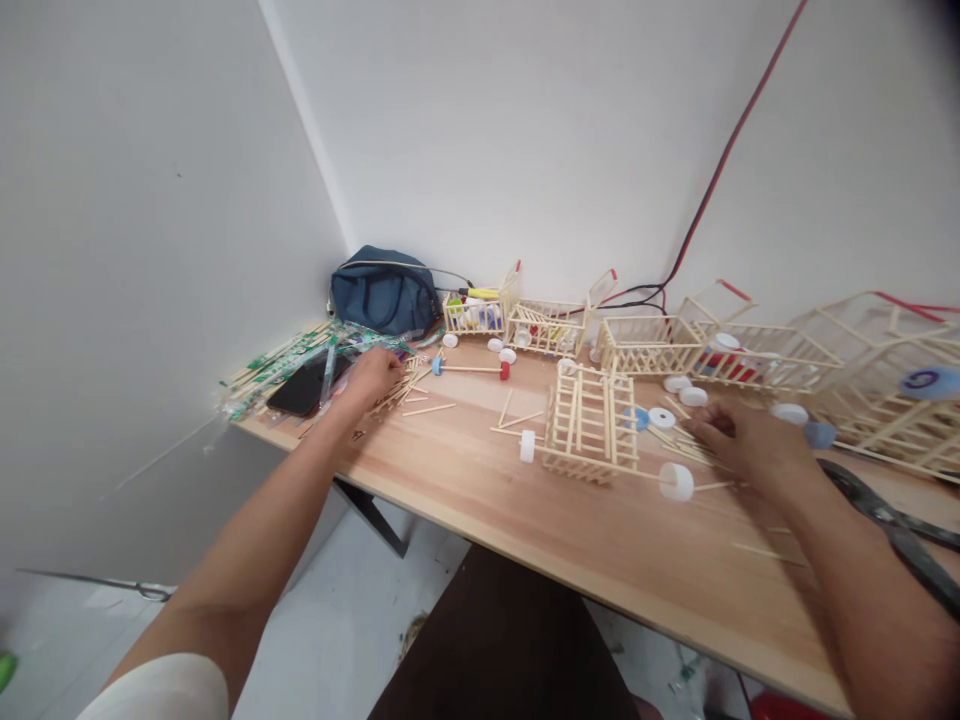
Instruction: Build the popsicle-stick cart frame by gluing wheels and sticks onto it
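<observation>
Left hand (375, 376) and right hand (742, 437) bunch their fingers at sticks (429, 409); pinching, I can't tell. Cart (576, 420) axle (646, 474) runs left to right; wrapper (289, 346) print blurred.

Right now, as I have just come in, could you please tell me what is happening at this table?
A person is at a wooden table. The left hand is at a small pile of thin sticks; the right hand is by some loose sticks. I cannot tell whether either one grips a stick. Between them is a stick frame with white wheels, and stick carts stand along the wall.
</observation>
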{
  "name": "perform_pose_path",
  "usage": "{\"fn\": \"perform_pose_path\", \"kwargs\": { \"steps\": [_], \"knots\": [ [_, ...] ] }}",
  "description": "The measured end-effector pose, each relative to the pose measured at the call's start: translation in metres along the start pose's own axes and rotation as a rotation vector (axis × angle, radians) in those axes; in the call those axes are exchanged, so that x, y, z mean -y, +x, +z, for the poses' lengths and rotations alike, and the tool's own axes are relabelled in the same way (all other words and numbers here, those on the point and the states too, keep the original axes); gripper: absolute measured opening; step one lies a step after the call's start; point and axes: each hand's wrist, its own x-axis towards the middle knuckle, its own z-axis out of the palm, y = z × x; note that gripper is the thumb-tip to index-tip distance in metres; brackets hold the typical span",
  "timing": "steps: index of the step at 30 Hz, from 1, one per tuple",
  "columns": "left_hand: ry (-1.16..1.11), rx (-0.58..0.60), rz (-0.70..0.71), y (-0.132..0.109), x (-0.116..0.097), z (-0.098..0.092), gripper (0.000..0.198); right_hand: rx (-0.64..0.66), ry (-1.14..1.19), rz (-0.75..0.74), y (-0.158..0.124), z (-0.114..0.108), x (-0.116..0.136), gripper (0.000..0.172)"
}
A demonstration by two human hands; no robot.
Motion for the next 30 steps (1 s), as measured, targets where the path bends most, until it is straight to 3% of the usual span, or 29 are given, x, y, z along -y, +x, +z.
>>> {"fn": "perform_pose_path", "kwargs": {
  "steps": [6, 20, 30],
  "knots": [
    [0.108, 0.012, 0.016, 0.0, 0.002, -0.005, 0.028, -0.016, 0.017, -0.003, 0.004, 0.004, -0.005, 0.018],
    [0.218, 0.101, 0.01, -0.02, 0.0, -0.009, 0.017, -0.01, 0.026, -0.009, 0.006, 0.004, -0.009, 0.021],
    [0.183, 0.024, 0.035, -0.038, -0.01, -0.012, 0.023, -0.013, 0.016, 0.001, 0.004, 0.003, -0.005, 0.021]
  ]
}}
